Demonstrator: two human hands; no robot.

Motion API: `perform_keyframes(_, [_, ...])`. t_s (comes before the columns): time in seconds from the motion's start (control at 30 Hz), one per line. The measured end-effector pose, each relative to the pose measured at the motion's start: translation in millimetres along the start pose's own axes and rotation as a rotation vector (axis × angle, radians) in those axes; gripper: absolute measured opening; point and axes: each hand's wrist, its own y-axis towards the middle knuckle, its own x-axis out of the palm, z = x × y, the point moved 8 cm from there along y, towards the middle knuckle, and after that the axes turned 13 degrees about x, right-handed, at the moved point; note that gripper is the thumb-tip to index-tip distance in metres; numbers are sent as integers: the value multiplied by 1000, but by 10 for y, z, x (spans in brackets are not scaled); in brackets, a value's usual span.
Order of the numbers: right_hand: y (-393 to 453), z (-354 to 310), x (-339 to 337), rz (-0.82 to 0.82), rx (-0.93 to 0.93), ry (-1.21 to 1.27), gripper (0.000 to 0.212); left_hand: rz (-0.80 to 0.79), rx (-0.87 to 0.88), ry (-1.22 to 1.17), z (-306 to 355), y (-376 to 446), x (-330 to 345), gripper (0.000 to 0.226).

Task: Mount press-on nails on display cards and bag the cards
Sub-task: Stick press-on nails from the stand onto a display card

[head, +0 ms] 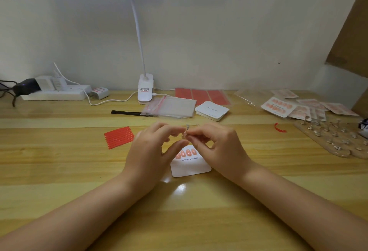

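My left hand and right hand met just above the display card, fingertips together, pinching between them a small shiny nail stand; I could not tell from the view whether a nail sat on it. Both hands had their fingers curled in narrowly round that little piece, the left thumb stretched up toward it.

The display card lay flat on the wooden table, partly under my hands, printed "Handmade Nail", with a row of four orange press-on nails along its far edge above the lettering.

Left of the card lay a bundle of red adhesive strips. Beyond the card, toward the wall, sat a stack of clear zip bags with red seals, and just right of them a pile of blank white cards. Behind those lay red tape sheets. A thin black brush rested to the left of the bags, its tip reaching them. The clip lamp stood behind the bags, its neck rising to the lit head overhead.

Far right of the card, finished cards in bags were spread in a loose heap, and nearer than them a wooden board carried many small metal stands. A curled red scrap lay between the card and that board. Far left of the card, by the wall, was a white power strip with plugs in it.
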Motion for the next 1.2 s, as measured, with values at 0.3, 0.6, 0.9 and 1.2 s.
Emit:
perform_keyframes(0.3, [-10, -30, 22, -17, -18, -28, 12, 69, -11, -41, -17, -23, -40, 20])
perform_keyframes(0.6, [-7, -35, 15, -5, -10, -49, 11, 91, -68, -127, -97, -41, -34, 18])
perform_keyframes(0.9, [-3, -31, 9, -1, 26, -47, 7, 122, -79, -187, -96, -40, -54, 20])
perform_keyframes(1.2, [8, -20, 21, -30, 61, 18, 9, 102, -63, -228, -94, -41, -29, 14])
